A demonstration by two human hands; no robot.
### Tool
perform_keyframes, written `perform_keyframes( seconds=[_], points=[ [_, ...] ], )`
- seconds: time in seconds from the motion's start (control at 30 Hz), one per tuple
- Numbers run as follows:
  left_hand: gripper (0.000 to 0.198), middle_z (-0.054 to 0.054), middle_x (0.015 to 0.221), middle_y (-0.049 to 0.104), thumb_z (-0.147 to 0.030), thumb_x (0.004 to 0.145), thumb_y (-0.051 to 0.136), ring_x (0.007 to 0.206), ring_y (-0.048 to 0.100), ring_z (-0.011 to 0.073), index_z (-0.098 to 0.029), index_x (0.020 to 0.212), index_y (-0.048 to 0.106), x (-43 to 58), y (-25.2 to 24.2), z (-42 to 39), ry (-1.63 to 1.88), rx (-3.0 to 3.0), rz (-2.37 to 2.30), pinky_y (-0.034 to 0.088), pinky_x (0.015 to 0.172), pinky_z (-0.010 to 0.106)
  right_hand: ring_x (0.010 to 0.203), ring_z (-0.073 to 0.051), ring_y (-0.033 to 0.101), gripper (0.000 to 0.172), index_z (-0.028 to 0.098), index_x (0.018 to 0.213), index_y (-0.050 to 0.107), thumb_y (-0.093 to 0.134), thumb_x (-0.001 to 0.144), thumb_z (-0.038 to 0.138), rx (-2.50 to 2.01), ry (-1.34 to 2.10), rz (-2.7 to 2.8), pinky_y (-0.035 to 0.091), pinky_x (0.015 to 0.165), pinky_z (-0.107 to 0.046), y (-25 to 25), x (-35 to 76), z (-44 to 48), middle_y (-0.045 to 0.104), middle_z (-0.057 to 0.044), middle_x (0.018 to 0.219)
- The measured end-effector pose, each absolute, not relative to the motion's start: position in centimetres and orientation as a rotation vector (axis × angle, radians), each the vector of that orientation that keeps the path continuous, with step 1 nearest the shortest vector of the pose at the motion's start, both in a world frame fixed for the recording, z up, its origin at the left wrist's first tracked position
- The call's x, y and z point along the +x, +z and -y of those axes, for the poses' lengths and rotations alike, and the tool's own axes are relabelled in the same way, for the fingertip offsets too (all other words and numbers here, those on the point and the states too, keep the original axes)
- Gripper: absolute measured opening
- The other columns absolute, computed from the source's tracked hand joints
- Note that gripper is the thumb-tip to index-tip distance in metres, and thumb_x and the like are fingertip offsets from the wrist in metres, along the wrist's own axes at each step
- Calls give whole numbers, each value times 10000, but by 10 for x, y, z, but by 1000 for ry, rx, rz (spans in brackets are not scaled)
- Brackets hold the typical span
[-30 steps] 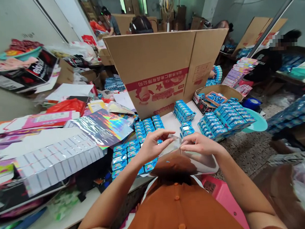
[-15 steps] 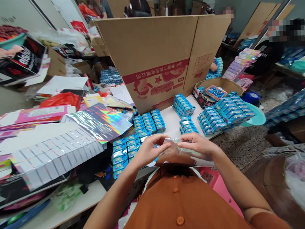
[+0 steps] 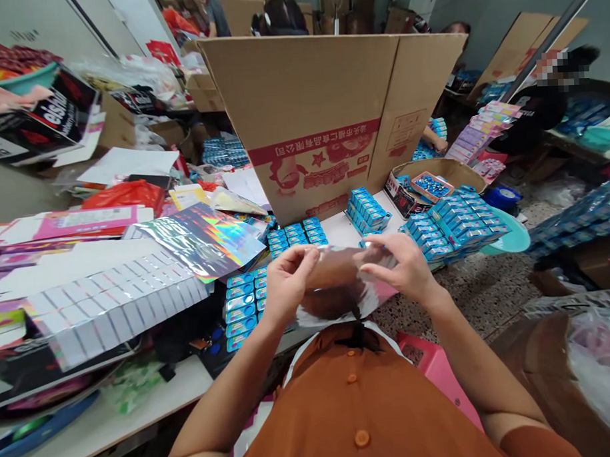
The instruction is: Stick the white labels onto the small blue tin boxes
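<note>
Here's the left hand (image 3: 289, 282) and the right hand (image 3: 401, 268), each grip pinching an upper edge of a glossy see-through plastic pouch (image 3: 337, 287) between thumb and fingertips, holding it taut and level in midair above the white counter (image 3: 338, 237) and its small blue-and-white boxes (image 3: 241, 304).

1. Reflective film sheet (image 3: 337, 281): any print is unreadable under the glare; its edges are partly hidden by the left grip (image 3: 289, 282) and right grip (image 3: 399, 268).
2. Blue packs (image 3: 242, 304) on the table (image 3: 106, 409): rows run out of sight behind the sheet and left forearm (image 3: 225, 384); labels are too small to read.
3. Large cardboard carton (image 3: 306, 122): hides the table's far end and all but a co-worker's forearm (image 3: 436, 138).
4. Seated person (image 3: 541, 110): head blurred out.
5. Plastic bag (image 3: 602, 365): cut off by the right edge.
</note>
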State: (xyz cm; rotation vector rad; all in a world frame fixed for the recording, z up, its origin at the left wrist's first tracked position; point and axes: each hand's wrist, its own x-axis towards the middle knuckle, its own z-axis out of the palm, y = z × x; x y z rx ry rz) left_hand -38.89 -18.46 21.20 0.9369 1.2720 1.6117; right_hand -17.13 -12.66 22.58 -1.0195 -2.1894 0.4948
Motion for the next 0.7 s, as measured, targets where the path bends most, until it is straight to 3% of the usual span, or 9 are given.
perform_keyframes(
  seconds=[0.17, 0.3, 0.37, 0.47, 0.6, 0.7],
  points=[
    [289, 8, 748, 684, -360, 642, 794, 651, 613, 87, -140, 800, 694, -397, 219, 168, 1756, 712, -1195, 477, 621, 175, 1149, -286, 513, 563, 234, 1202, 580, 694, 727, 514, -1115, 321, 2009, 336, 1039, -458, 223, -151, 105, 593, -91, 1218],
    [278, 0, 780, 697, -309, 628, 807, 692, 647, 91, -144, 816, 685, -401, 222, 159, 1728, 565, -1093, 509, 661, 168, 1058, -219, 570, 751, 240, 1337, 430, 710, 700, 522, -1179, 662, 1507, 419, 974, -407, 198, -137, 81, 542, -92, 1279],
    [261, 12, 816, 708, -291, 669, 778, 749, 670, 115, -145, 862, 680, -406, 223, 155, 1680, 494, -1032, 532, 716, 193, 978, -190, 611, 703, 246, 1319, 438, 655, 731, 566, -1144, 1037, 1279, 467, 905, -374, 183, -137, 75, 589, -80, 1220],
    [245, 47, 830, 713, -324, 766, 687, 823, 690, 183, -137, 922, 665, -414, 225, 149, 1546, 410, -989, 561, 779, 291, 961, -192, 630, 593, 222, 1177, 576, 576, 752, 636, -1072, 1541, 1126, 485, 856, -343, 162, -148, 74, 646, -83, 1143],
    [337, 107, 875, 710, -408, 817, 603, 898, 684, 260, -120, 986, 655, -421, 231, 152, 1399, 382, -911, 567, 805, 397, 1039, -194, 597, 511, 238, 1103, 646, 622, 737, 593, -1110, 1588, 1157, 441, 889, -322, 136, -176, 82, 653, -56, 1156],
    [370, 106, 902, 707, -461, 832, 548, 989, 656, 294, -147, 992, 664, -425, 233, 159, 1488, 438, -849, 552, 829, 439, 962, -188, 613, 500, 212, 1030, 684, 567, 767, 621, -1178, 1662, 1212, 441, 850, -324, 113, -198, 92, 683, -65, 1074]
  ],
)
